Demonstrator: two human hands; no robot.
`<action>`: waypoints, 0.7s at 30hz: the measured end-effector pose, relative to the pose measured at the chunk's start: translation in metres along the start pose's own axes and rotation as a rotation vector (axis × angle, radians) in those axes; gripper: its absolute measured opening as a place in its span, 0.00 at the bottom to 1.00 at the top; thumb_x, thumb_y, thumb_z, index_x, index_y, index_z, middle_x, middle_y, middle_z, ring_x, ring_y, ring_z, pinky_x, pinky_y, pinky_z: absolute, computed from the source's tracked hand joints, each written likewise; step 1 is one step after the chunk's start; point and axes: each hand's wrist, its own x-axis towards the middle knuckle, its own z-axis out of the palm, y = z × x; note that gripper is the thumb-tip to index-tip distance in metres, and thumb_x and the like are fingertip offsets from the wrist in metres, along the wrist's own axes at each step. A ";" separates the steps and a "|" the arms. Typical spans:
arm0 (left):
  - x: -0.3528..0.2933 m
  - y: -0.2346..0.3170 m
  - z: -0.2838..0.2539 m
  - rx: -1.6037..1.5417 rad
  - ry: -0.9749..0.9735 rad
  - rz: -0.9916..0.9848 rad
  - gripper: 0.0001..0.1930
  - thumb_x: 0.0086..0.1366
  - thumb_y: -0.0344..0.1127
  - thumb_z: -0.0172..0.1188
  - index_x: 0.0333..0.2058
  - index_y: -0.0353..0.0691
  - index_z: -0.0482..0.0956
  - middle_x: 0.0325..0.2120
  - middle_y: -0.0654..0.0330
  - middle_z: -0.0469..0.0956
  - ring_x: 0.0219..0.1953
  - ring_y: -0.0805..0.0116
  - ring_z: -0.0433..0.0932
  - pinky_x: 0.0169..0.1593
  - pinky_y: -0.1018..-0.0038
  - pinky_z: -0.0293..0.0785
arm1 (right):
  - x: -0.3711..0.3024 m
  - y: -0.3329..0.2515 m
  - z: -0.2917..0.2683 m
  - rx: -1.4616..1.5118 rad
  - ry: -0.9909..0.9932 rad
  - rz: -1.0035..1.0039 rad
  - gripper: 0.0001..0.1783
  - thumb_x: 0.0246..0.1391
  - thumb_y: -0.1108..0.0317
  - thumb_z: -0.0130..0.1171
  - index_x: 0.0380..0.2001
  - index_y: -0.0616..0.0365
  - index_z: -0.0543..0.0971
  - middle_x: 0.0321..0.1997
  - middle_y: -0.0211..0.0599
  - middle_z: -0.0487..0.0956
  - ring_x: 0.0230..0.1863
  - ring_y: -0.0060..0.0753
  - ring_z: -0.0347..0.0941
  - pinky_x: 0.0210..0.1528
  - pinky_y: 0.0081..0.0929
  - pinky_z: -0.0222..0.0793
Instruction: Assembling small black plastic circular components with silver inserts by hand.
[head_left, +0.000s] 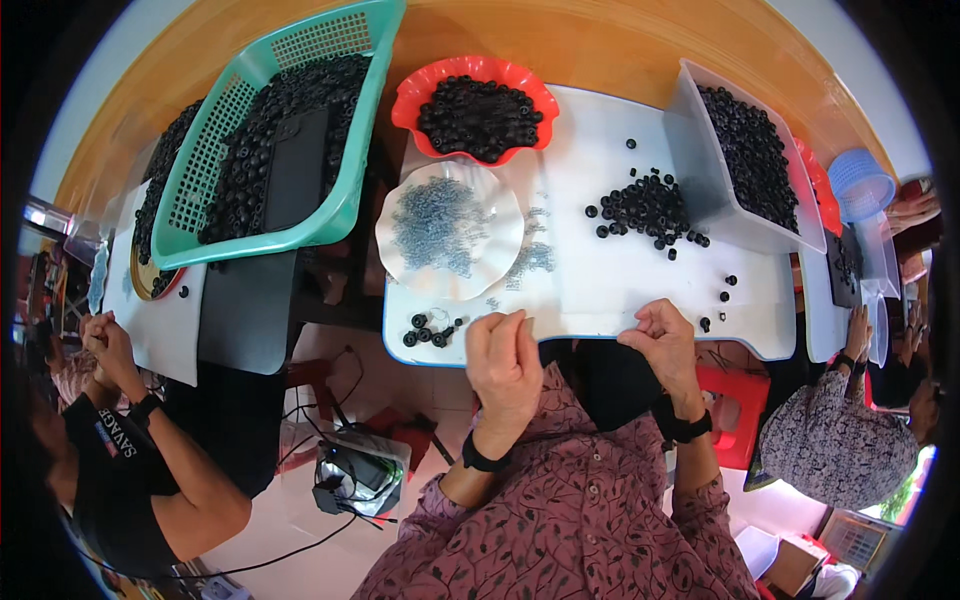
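Observation:
My left hand (503, 368) is over the near edge of the white table (590, 290), fingers curled and thumb pressed against them. To its right, my right hand (664, 345) is closed in a pinch at the same edge. Anything between the fingertips of either hand is too small to make out. Beside my left hand lies a small group of black ring-like pieces (430, 332). Beyond it stands a white wavy-rimmed plate (500, 190) with many tiny clear bluish pieces. A loose pile of black round pieces (645, 207) lies past my right hand.
A red wavy bowl (548, 98) and a grey-white bin (690, 150), both with black pieces, stand at the back. A green basket (290, 240) at left holds more, with a dark phone-like slab (297, 170) on top. People sit on both sides; cables (345, 400) lie below left.

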 end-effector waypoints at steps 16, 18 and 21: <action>0.002 -0.021 -0.002 0.263 -0.063 0.054 0.19 0.55 0.19 0.61 0.48 0.30 0.74 0.47 0.43 0.68 0.45 0.46 0.68 0.45 0.59 0.70 | 0.000 0.012 -0.013 0.659 0.250 0.010 0.11 0.55 0.75 0.61 0.42 0.61 0.77 0.33 0.28 0.78 0.31 0.18 0.72 0.36 0.17 0.69; 0.001 -0.020 -0.003 0.255 -0.083 0.034 0.20 0.55 0.19 0.62 0.48 0.29 0.74 0.47 0.43 0.67 0.46 0.46 0.67 0.45 0.60 0.70 | -0.003 0.009 -0.013 0.605 0.302 0.023 0.10 0.55 0.75 0.61 0.41 0.61 0.77 0.33 0.28 0.78 0.31 0.19 0.73 0.36 0.17 0.69; -0.001 -0.019 -0.001 0.240 -0.089 0.001 0.20 0.55 0.20 0.62 0.48 0.29 0.74 0.47 0.43 0.67 0.46 0.47 0.67 0.46 0.60 0.69 | -0.004 0.019 -0.012 0.403 0.355 -0.003 0.08 0.55 0.76 0.60 0.39 0.61 0.77 0.32 0.29 0.78 0.30 0.19 0.73 0.34 0.17 0.68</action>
